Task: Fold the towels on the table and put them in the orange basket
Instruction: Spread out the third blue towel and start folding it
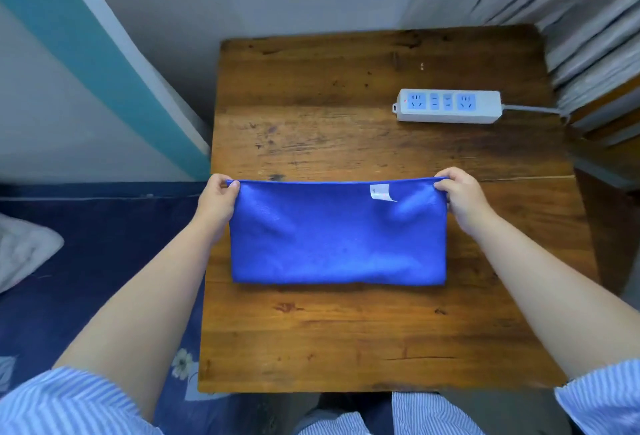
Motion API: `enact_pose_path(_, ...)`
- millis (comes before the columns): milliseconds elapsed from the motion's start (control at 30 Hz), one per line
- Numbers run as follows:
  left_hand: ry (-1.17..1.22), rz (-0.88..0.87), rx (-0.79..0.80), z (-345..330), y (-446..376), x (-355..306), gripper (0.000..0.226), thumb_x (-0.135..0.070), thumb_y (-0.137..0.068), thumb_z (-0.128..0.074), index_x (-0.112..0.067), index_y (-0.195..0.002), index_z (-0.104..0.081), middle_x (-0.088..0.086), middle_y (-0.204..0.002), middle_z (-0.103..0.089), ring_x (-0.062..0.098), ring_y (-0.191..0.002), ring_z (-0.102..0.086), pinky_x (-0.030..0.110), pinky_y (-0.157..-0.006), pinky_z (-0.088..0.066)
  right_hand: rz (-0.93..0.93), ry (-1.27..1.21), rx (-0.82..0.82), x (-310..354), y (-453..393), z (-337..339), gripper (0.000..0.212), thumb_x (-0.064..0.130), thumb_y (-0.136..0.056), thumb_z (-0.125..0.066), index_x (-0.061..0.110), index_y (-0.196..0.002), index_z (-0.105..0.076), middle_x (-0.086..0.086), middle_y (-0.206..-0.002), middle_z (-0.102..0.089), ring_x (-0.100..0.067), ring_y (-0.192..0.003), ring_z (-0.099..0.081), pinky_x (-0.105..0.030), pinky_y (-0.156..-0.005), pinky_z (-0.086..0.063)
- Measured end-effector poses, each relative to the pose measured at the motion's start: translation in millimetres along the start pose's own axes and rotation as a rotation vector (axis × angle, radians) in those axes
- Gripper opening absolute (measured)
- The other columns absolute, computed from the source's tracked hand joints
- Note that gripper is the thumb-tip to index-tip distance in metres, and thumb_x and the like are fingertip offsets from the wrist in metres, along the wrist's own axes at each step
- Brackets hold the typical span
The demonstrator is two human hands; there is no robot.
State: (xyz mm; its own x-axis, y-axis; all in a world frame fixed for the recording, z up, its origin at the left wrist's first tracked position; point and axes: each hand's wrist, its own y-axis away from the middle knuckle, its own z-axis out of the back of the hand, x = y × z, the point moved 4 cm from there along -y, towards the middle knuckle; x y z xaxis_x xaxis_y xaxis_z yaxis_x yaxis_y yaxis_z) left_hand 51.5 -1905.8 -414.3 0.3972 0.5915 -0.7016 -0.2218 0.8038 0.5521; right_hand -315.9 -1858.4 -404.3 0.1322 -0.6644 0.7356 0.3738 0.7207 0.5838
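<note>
one blue towel (337, 237) lies folded once on the bench (346, 330), stretched between the hands; left hand (218, 197) and right hand (459, 194) pinch its far corners. further folds remain; no orange basket in view.

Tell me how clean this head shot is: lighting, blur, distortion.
Head view: soft, even light; faint shadow under the blue towel; wide-angle bend curves the wall stripe and table edges; both hands, left hand and right hand, look sharp.

A single wide-angle head camera looks forward and steeply down from close above the wooden desk (346, 330), both forearms reaching in from the lower corners.
</note>
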Motion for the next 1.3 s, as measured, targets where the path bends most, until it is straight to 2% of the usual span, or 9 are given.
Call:
enact_pose_path(267, -0.151, 0.042, -0.063, -22, -29, 4, 0.012, -0.016, -0.097, -0.043, -0.014, -0.085, -0.044, -0.004, -0.066, -0.039, 0.016, -0.062, -0.037, 0.021, -0.052, -0.026, -0.055, 0.173, -0.073, -13, -28, -9, 0.028, 0.000, -0.090, -0.044, 0.017, -0.067, -0.045, -0.004, -0.066, -0.044, -0.019, -0.061, -0.041, -0.020, -0.047, -0.033)
enact_pose_path(333, -0.198, 0.051, -0.088, -25, -35, 6, 0.010, -0.017, -0.097, -0.044, -0.014, -0.086, -0.044, -0.005, -0.066, -0.040, 0.021, -0.075, -0.041, 0.025, -0.054, -0.028, -0.027, 0.286, -0.090, -13, -32, -13, 0.011, 0.003, -0.090, -0.046, 0.010, -0.085, -0.053, -0.003, -0.068, -0.046, -0.022, -0.074, -0.045, -0.027, -0.053, -0.031)
enact_pose_path(433, -0.306, 0.064, -0.117, -29, -36, 5, 0.006, -0.019, -0.097, -0.043, -0.014, -0.096, -0.044, -0.003, -0.069, -0.043, 0.021, -0.084, -0.043, 0.027, -0.066, -0.029, 0.019, 0.465, -0.128, -12, -34, -17, 0.023, 0.010, -0.092, -0.046, 0.002, -0.113, -0.052, -0.006, -0.085, -0.049, -0.020, -0.083, -0.045, -0.026, -0.065, -0.031)
enact_pose_path(600, -0.487, -0.013, -0.244, -31, -27, 0, 0.036, -0.020, -0.094, -0.048, -0.004, -0.125, -0.044, 0.016, -0.122, -0.053, 0.033, -0.113, -0.048, 0.039, -0.089, -0.039, -0.010, 0.449, -0.318, -18, -26, -16, 0.040, 0.015, -0.090, -0.053, 0.002, -0.126, -0.043, -0.017, -0.119, -0.052, -0.029, -0.110, -0.051, -0.031, -0.084, -0.040)
enact_pose_path(733, -0.655, -0.373, -0.207, -59, -3, -4, 0.038, -0.008, -0.088, -0.053, 0.005, -0.123, -0.051, 0.023, -0.131, -0.049, 0.038, -0.125, -0.043, 0.042, -0.106, -0.033, 0.579, 0.491, -0.525, -5, 9, -32, 0.035, 0.010, -0.082, -0.046, -0.003, -0.115, -0.050, -0.029, -0.119, -0.052, -0.028, -0.114, -0.041, -0.035, -0.098, -0.031)
enact_pose_path(833, -0.789, -0.581, -0.028, -102, 15, 0, 0.038, -0.014, -0.082, -0.045, 0.007, -0.107, -0.064, 0.026, -0.119, -0.061, 0.044, -0.113, -0.057, 0.052, -0.089, -0.048, 0.908, 0.655, -0.265, -7, 35, -93, 0.034, 0.008, -0.078, -0.039, 0.006, -0.109, -0.051, -0.020, -0.120, -0.057, -0.030, -0.116, -0.042, -0.044, -0.098, -0.032)
enact_pose_path(933, -0.918, -0.556, 0.119, -126, 19, 7, 0.061, -0.030, -0.084, -0.024, 0.002, -0.125, -0.055, 0.021, -0.135, -0.051, 0.039, -0.128, -0.045, 0.054, -0.101, -0.038, 0.817, 0.953, 0.026, -10, 35, -147, 0.044, 0.016, -0.083, -0.036, 0.005, -0.120, -0.057, -0.017, -0.132, -0.054, -0.036, -0.125, -0.048, -0.050, -0.101, -0.040)
enact_pose_path(1033, -0.995, -0.570, 0.106, -121, 11, 17, 0.077, -0.045, -0.080, -0.008, -0.008, -0.142, -0.035, 0.011, -0.152, -0.030, 0.029, -0.143, -0.023, 0.046, -0.114, -0.018, 0.644, 1.087, 0.183, -19, 15, -161, 0.052, 0.027, -0.097, -0.029, 0.010, -0.145, -0.019, -0.006, -0.156, -0.010, -0.025, -0.145, -0.006, -0.041, -0.118, -0.004)
enact_pose_path(1300, -0.971, -0.364, -0.067, -66, -2, 53, 0.076, -0.058, -0.086, -0.025, -0.014, -0.148, -0.020, 0.007, -0.158, -0.007, 0.032, -0.146, -0.001, 0.045, -0.116, -0.006, 0.587, 1.049, 0.113, -57, 26, -100, 0.068, 0.042, -0.084, -0.015, 0.009, -0.142, -0.030, -0.008, -0.154, -0.021, -0.027, -0.144, -0.016, -0.039, -0.116, -0.007)
